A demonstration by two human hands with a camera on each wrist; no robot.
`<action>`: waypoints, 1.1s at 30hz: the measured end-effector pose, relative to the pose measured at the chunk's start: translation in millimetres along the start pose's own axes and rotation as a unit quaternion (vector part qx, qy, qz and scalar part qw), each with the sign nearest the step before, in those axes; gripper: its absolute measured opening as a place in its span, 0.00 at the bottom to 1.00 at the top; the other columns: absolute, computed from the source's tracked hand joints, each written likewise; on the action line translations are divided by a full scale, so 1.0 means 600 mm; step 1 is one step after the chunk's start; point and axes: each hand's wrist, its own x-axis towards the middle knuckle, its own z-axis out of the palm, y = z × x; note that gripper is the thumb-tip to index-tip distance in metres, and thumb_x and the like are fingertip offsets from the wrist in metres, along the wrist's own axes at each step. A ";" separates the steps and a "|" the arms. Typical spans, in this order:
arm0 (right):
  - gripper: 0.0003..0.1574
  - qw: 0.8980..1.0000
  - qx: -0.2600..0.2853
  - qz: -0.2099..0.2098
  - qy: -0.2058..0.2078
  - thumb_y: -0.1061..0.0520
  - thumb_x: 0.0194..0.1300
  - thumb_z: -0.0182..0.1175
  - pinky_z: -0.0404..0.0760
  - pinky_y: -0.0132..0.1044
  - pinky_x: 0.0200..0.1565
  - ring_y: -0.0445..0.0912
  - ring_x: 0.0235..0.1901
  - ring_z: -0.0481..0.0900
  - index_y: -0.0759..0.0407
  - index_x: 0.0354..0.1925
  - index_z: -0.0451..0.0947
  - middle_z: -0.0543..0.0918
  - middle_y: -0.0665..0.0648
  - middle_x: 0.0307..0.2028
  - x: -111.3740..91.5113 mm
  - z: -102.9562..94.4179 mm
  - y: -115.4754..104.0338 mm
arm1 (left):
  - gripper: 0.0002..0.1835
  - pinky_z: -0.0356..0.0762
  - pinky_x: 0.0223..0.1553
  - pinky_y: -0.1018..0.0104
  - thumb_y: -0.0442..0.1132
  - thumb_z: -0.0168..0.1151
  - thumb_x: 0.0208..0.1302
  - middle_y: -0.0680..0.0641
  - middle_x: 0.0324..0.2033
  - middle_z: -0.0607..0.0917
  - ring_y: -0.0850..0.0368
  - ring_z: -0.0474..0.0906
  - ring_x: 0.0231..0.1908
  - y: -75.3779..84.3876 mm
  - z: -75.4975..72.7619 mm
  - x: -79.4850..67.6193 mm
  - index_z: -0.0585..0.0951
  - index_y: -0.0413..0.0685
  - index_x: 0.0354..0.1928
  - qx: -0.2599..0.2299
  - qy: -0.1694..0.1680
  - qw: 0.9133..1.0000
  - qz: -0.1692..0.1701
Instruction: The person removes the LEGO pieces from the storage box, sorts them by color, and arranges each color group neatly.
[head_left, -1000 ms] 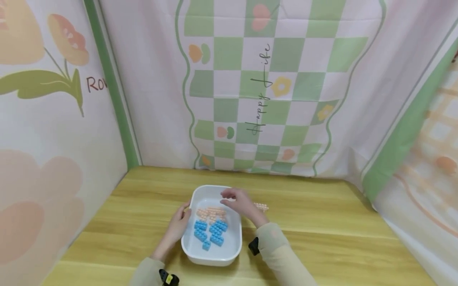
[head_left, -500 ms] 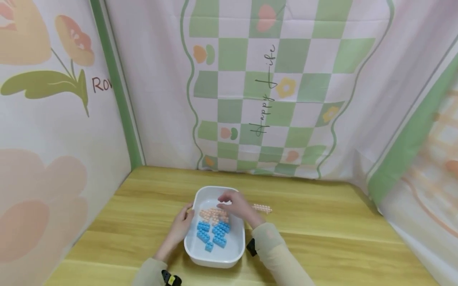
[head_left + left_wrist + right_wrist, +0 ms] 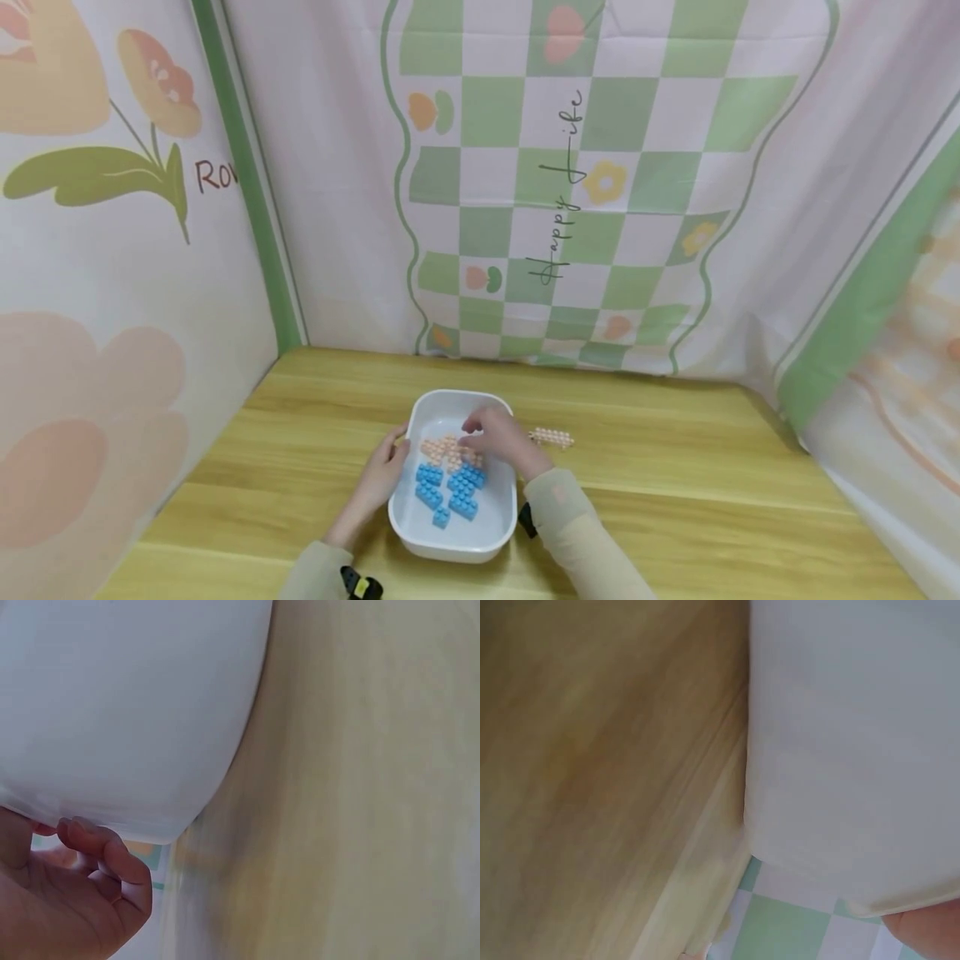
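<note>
A white plastic tub [image 3: 491, 533] stands on the table, with peach building bricks [image 3: 435, 451] grouped toward its far half and several blue building bricks [image 3: 463, 504] nearer the front. My left hand [image 3: 384, 475] grips the tub's left rim, thumb over the edge; in the left wrist view its bent fingers [image 3: 112, 859] meet the outer wall. Reaching over the right side, my right hand [image 3: 498, 435] has its curved fingers low over the peach bricks, thumb and fingers apart. Only a bit of that hand [image 3: 930, 928] shows beyond the rim in the right wrist view.
A long peach studded piece [image 3: 553, 437] lies on the wooden table [image 3: 675, 492] just right of the tub. Behind the table hangs a checked curtain [image 3: 525, 208], and a printed panel [image 3: 97, 267] borders the left side.
My right hand has lowered from above the tub's far end to the peach bricks. The left hand keeps its grip on the rim. The whole view has shifted slightly.
</note>
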 end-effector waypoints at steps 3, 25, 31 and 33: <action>0.14 1.000 -0.015 0.006 0.000 0.54 0.54 0.68 0.80 0.41 0.42 0.48 0.36 0.80 0.62 0.37 0.83 0.84 0.56 0.33 -0.001 0.002 0.002 | 0.24 0.76 0.33 0.64 0.43 0.43 0.73 0.40 0.34 0.77 0.53 0.76 0.33 0.000 0.000 0.000 0.64 0.44 0.67 0.001 -0.001 1.000 -0.001; 0.08 0.995 -0.088 0.033 0.022 0.57 0.52 0.69 0.72 0.32 0.26 0.41 0.22 0.70 0.58 0.24 0.80 0.77 0.50 0.21 -0.006 0.004 -0.005 | 0.25 0.78 0.36 0.63 0.46 0.42 0.74 0.40 0.38 0.78 0.53 0.77 0.35 0.000 0.000 0.000 0.62 0.47 0.68 0.002 -0.014 1.000 -0.016; 0.06 0.996 -0.077 0.026 0.036 0.57 0.55 0.67 0.73 0.33 0.28 0.42 0.24 0.71 0.59 0.28 0.80 0.78 0.52 0.24 -0.003 0.006 -0.006 | 0.24 0.78 0.36 0.62 0.45 0.42 0.74 0.40 0.38 0.79 0.54 0.77 0.35 0.000 -0.002 0.001 0.63 0.46 0.68 0.002 -0.012 1.000 -0.014; 0.07 0.997 -0.063 0.030 0.038 0.56 0.57 0.66 0.76 0.35 0.32 0.43 0.27 0.74 0.60 0.32 0.81 0.80 0.53 0.27 -0.002 0.006 -0.007 | 0.25 0.78 0.36 0.62 0.45 0.42 0.74 0.40 0.38 0.79 0.54 0.77 0.35 -0.001 -0.003 0.001 0.63 0.46 0.68 0.002 -0.011 1.000 -0.011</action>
